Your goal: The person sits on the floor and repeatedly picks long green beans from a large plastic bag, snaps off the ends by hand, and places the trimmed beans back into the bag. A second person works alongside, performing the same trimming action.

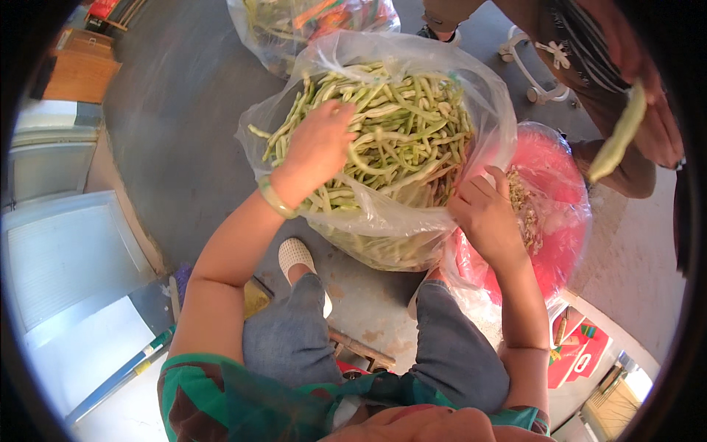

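A large clear plastic bag point(381, 221) full of pale green bean pods point(409, 121) stands on the floor before me, its mouth spread wide. My left hand point(323, 143), with a pale green bangle point(274, 198) at the wrist, reaches over the rim onto the pods. Its fingers are curled there, and whether they grip a pod is hidden. At the bag's right rim, my right hand point(486, 212) has its fingers bent on the gathered plastic. Just beyond that hand is a pink basin point(558, 265) lined with clear plastic, holding small pale beans or scraps point(522, 210).
Another person's hand point(660, 127) holds a broad bean pod point(618, 135) at the right. A second plastic bag point(326, 25) stands behind mine. White wheeled chair legs point(538, 91) are beyond the basin. Long poles point(119, 375) lean at lower left, near a wooden cabinet point(80, 72).
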A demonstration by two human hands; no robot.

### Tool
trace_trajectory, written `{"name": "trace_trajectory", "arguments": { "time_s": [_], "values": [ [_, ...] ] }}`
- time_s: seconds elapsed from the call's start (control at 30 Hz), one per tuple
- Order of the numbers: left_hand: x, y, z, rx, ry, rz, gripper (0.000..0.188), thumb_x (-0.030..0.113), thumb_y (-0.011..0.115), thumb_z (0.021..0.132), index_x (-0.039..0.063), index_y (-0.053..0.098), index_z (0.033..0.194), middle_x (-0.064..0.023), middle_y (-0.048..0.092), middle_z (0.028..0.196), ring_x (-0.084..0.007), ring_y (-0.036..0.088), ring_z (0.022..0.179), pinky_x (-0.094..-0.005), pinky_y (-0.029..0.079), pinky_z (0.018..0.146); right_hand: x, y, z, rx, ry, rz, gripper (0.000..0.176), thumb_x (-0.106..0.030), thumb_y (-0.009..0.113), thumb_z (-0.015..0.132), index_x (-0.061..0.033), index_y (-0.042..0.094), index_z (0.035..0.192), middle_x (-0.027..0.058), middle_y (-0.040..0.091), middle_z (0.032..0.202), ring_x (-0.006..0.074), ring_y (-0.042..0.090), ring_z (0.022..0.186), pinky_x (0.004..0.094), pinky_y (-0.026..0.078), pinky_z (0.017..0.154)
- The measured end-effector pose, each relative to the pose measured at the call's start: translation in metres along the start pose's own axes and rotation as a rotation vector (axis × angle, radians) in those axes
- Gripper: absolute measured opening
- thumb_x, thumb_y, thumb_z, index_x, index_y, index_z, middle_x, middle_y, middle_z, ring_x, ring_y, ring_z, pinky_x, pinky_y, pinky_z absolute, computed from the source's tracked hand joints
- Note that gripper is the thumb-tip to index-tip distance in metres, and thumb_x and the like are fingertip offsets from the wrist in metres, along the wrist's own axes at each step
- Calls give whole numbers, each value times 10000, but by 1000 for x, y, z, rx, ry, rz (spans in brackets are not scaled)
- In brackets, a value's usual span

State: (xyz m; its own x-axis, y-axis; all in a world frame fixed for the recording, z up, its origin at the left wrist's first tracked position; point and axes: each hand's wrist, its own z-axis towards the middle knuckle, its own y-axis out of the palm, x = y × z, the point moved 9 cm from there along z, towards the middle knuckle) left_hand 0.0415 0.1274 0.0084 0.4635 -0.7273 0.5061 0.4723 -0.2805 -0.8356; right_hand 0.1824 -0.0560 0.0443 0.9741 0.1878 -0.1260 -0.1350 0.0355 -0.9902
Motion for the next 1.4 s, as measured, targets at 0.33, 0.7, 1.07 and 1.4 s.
{"name": "trace_trajectory", "arguments": {
  "time_s": [0.33, 0.7, 1.07, 1.4],
  "values": [
    [91, 126, -69, -1112, 325, -393, 358, -14, 604, 778, 16, 681, 1127, -209, 705, 1015, -389, 666, 918, -454, 532, 804, -22, -30, -15, 143, 10, 22, 95, -126, 641, 715, -113, 617, 806, 22, 545, 833, 199, 604, 962, 534, 344, 1072],
    [77, 166, 64, -287, 468, 320, 219, 194, 670, 873, 151, 747, 1074, -63, 665, 1157, -289, 532, 1241, -535, 385, 1011, -29, -33, -24, 73, 17, -105, 152, -162, 654, 685, -146, 626, 834, 1, 522, 786, 179, 612, 921, 473, 334, 1015],
    [86, 121, -57, -889, 527, 350, 217, 153, 659, 835, 112, 772, 1015, -52, 670, 1149, -279, 551, 1243, -506, 450, 961, -23, -38, -28, 113, -13, -107, 156, -221, 671, 715, -162, 647, 858, -15, 553, 807, 188, 607, 913, 488, 308, 1023],
    [83, 154, 40, -1256, 339, 72, 213, 152, 589, 826, 25, 722, 935, -179, 707, 838, -345, 647, 750, -474, 498, 686, 66, -46, -39, 612, 511, 363, 718, -500, 719, 879, 19, 519, 1334, 215, 494, 1291, 322, 457, 1254, 461, 380, 1048]
  ]
}}
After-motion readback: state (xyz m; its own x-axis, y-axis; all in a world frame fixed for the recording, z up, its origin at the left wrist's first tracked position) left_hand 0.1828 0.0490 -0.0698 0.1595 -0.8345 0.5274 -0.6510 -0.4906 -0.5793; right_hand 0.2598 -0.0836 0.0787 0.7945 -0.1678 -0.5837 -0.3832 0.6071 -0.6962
